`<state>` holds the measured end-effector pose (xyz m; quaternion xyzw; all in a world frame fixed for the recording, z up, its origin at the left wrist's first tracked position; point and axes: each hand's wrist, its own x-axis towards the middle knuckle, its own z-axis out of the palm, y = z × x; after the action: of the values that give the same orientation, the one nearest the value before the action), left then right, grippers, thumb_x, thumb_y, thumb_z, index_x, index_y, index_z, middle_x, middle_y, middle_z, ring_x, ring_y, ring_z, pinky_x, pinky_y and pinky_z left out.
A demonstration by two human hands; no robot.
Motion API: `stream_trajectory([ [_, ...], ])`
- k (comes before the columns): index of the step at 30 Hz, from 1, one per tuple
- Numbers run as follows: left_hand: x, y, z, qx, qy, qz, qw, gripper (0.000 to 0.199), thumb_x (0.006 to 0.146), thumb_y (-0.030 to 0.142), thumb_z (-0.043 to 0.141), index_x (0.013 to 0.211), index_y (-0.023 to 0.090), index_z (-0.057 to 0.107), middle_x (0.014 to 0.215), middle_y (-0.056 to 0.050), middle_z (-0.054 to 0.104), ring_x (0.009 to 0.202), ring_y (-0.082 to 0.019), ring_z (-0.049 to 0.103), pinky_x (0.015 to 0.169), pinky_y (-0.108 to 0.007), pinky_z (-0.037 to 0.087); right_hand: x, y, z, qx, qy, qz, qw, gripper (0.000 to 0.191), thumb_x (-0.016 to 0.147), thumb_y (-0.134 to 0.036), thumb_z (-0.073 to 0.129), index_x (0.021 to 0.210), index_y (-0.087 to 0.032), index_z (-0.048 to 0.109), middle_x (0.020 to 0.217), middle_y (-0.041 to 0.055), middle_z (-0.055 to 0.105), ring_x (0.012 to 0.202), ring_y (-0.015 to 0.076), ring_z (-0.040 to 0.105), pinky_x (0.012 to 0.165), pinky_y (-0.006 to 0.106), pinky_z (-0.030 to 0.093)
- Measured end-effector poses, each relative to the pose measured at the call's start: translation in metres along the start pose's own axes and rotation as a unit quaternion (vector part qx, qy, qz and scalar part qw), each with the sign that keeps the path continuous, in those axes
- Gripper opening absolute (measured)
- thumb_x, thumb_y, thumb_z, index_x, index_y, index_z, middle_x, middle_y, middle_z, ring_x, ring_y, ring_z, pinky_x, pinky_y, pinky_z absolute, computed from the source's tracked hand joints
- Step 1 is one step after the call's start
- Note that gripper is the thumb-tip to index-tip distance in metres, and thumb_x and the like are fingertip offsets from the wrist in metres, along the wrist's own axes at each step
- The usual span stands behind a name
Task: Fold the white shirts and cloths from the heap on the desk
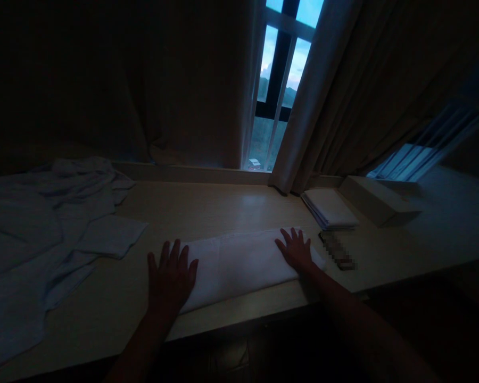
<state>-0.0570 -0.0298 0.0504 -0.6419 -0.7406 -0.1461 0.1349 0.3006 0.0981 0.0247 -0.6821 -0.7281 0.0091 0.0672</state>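
Note:
A white cloth (239, 266), folded into a long flat strip, lies near the front edge of a pale counter. Over its left end rests my left hand (171, 276), palm down with the fingers spread, partly beyond the cloth. My right hand (296, 250) lies flat on the cloth's right part, fingers apart. Neither hand grips anything. The scene is dim, and the cloth under my palms is hidden.
Crumpled white cloths (35, 229) cover the counter's left side. At the right are a stack of folded cloths (330, 207), a pixelated flat object (337, 250) and a pale box (379, 199). Brown curtains (199, 85) hang behind the counter (207, 205) beside a window (267, 127).

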Motion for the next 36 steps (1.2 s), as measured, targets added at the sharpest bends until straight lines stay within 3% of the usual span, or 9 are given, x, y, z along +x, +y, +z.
stream_trajectory([
  [4,-0.002,0.007,0.009,-0.020,-0.036,0.078,0.996,0.060,0.089,0.053,0.035,0.138,0.020,0.045,0.155,-0.009,0.028,0.146,-0.029,0.009,0.115,-0.053,0.004,-0.001,0.000,0.000,-0.007,-0.003,0.001,1.000,0.069,0.090,-0.071,0.017,0.149,-0.035,0.024,0.156,0.0097,0.019,0.142,0.0372,0.006,0.105,0.065,0.007],
  [6,-0.004,0.008,0.016,-0.029,-0.061,0.083,0.994,0.066,0.086,0.060,0.036,0.141,0.025,0.041,0.154,-0.007,0.030,0.144,-0.032,0.014,0.114,-0.054,0.006,-0.001,-0.001,-0.001,-0.012,-0.005,0.002,1.000,0.069,0.090,-0.071,0.016,0.149,-0.035,0.023,0.156,0.0092,0.018,0.142,0.0371,0.005,0.105,0.065,0.006],
  [14,-0.007,0.007,0.026,0.009,-0.085,-0.010,0.996,0.082,0.081,0.073,0.027,0.145,0.023,0.034,0.153,-0.016,0.029,0.141,-0.041,0.018,0.107,-0.062,0.015,-0.002,-0.003,-0.004,-0.022,-0.018,0.007,1.000,0.069,0.091,-0.070,0.013,0.150,-0.035,0.020,0.158,0.0085,0.014,0.142,0.0356,0.003,0.105,0.064,0.005],
  [22,-0.005,0.008,0.024,0.034,-0.092,-0.069,0.993,0.088,0.079,0.075,0.021,0.146,0.019,0.032,0.152,-0.022,0.028,0.138,-0.042,0.024,0.105,-0.061,0.017,-0.002,-0.003,-0.004,-0.014,-0.017,0.009,1.000,0.070,0.090,-0.072,0.014,0.149,-0.036,0.022,0.157,0.0077,0.015,0.143,0.0348,0.002,0.106,0.063,0.005],
  [29,0.008,0.002,0.028,0.020,-0.107,-0.100,0.989,0.090,0.079,0.076,0.018,0.141,0.014,0.041,0.150,-0.021,0.032,0.135,-0.041,0.029,0.104,-0.058,0.022,0.000,0.000,0.001,0.003,-0.006,0.001,1.000,0.069,0.089,-0.072,0.014,0.148,-0.037,0.023,0.156,0.0074,0.018,0.143,0.0354,0.004,0.105,0.065,0.007],
  [36,0.011,-0.001,0.033,0.013,-0.098,-0.108,0.989,0.092,0.079,0.075,0.016,0.141,0.012,0.039,0.153,-0.021,0.025,0.139,-0.041,0.020,0.104,-0.061,0.018,0.000,0.000,0.002,-0.019,-0.007,0.002,1.000,0.069,0.090,-0.071,0.015,0.149,-0.035,0.022,0.156,0.0093,0.018,0.142,0.0378,0.006,0.105,0.065,0.006],
])
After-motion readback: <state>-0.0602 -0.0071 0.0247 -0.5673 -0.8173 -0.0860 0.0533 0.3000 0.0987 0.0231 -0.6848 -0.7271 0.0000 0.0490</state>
